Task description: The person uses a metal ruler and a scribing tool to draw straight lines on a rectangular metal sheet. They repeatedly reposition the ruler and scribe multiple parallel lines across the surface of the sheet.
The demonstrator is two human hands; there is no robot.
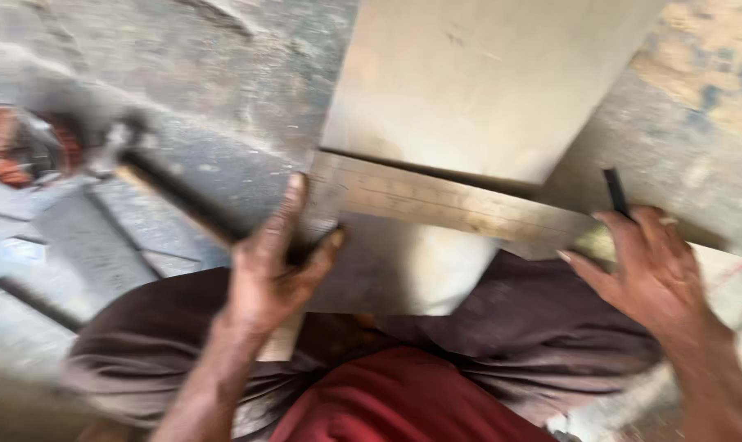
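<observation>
Wooden ruler [453, 205] is lying across the board [477, 82], long axis left-right; left hand [272, 262] is clamping its near end, right hand [653, 266] is gripping a pencil [615, 192] at the far end

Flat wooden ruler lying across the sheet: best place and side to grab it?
Take the ruler by its ends, from the near side. It lies flat and slightly slanted across the pale sheet, so the long middle offers no edge to pinch. The left hand already presses the left end, the right hand, with a dark pencil, covers the right end.
</observation>
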